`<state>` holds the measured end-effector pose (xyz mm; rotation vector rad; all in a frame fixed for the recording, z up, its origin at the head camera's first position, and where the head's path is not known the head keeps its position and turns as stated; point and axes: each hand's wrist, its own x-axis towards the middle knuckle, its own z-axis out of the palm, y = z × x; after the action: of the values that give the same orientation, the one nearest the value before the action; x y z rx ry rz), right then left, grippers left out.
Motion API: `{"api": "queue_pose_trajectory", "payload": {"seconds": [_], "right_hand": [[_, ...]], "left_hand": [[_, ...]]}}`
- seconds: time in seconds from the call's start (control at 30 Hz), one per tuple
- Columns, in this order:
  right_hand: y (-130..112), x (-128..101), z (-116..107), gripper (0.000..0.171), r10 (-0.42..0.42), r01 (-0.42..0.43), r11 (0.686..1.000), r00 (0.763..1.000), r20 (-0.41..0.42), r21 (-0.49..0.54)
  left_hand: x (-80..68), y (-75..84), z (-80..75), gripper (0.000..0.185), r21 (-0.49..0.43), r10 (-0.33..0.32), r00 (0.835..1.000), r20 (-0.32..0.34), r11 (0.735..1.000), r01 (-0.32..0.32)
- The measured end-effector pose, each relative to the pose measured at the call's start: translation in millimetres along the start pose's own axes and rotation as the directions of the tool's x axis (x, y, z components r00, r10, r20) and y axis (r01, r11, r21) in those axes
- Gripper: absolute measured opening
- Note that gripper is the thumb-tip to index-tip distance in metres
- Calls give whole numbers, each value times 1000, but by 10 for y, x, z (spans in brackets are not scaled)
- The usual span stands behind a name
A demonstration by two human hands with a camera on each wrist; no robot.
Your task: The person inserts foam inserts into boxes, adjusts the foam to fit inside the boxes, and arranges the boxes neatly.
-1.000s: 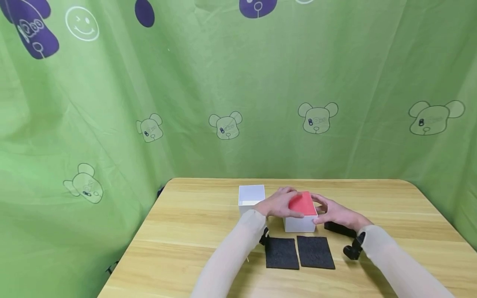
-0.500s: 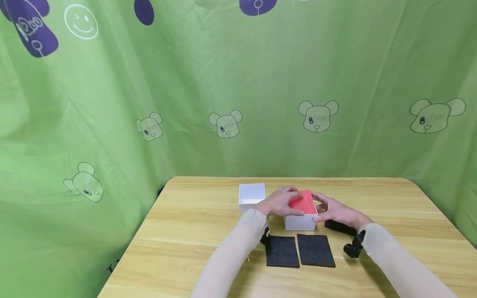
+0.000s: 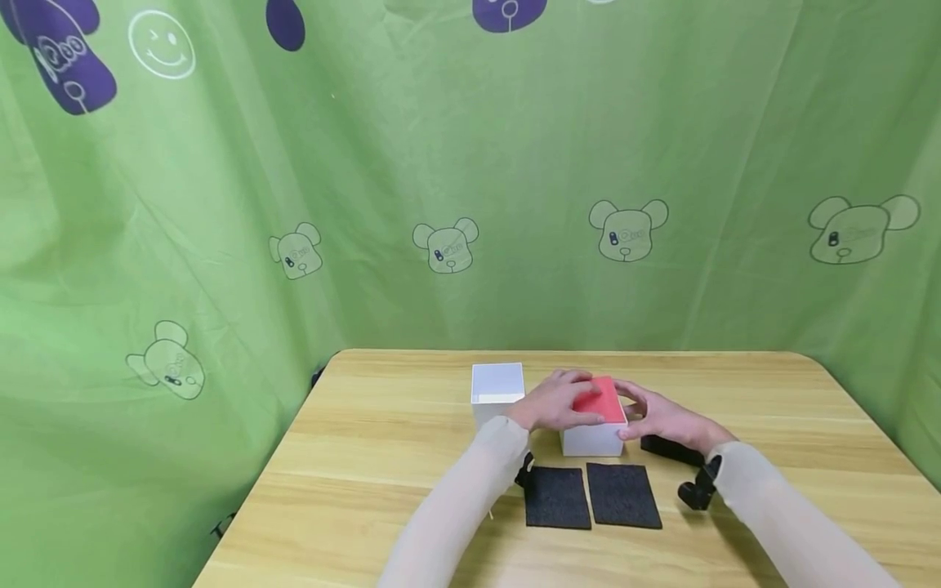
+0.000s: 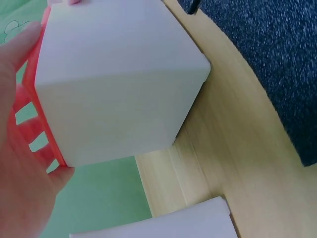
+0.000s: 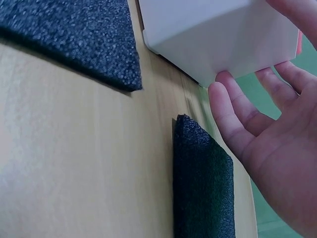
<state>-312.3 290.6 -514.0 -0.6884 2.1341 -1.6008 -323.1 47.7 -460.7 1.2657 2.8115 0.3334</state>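
A white box (image 3: 592, 439) stands mid-table with a red pad (image 3: 604, 403) lying in its top. My left hand (image 3: 553, 402) lies across the pad's left part, fingers fairly straight and pressing down; in the left wrist view the left hand (image 4: 17, 148) covers the red pad (image 4: 34, 89) above the box wall (image 4: 119, 79). My right hand (image 3: 657, 417) rests against the box's right side. In the right wrist view its relaxed fingers (image 5: 233, 119) touch the white box (image 5: 218, 34) at a lower corner.
A second open white box (image 3: 497, 389) stands just left of the first. Two black foam squares (image 3: 556, 496) (image 3: 622, 495) lie side by side in front. A thicker black foam block (image 3: 665, 448) lies under my right wrist. Green curtain surrounds the wooden table (image 3: 382, 457).
My left hand has slid slightly further over the red pad, covering a bit more of it. The right hand and box have stayed in place.
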Motion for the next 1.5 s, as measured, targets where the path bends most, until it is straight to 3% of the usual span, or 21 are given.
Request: {"api": "queue_pose_trajectory", "payload": {"seconds": [0.7, 1.5], "right_hand": [[13, 4, -3, 88, 24, -24, 1000, 1000, 11, -1], [0, -5, 2, 90, 23, -23, 1000, 1000, 13, 13]], "left_hand": [[36, 15, 50, 47, 49, 22, 1000, -18, 999, -21], [64, -16, 103, 51, -59, -29, 999, 28, 998, 30]]}}
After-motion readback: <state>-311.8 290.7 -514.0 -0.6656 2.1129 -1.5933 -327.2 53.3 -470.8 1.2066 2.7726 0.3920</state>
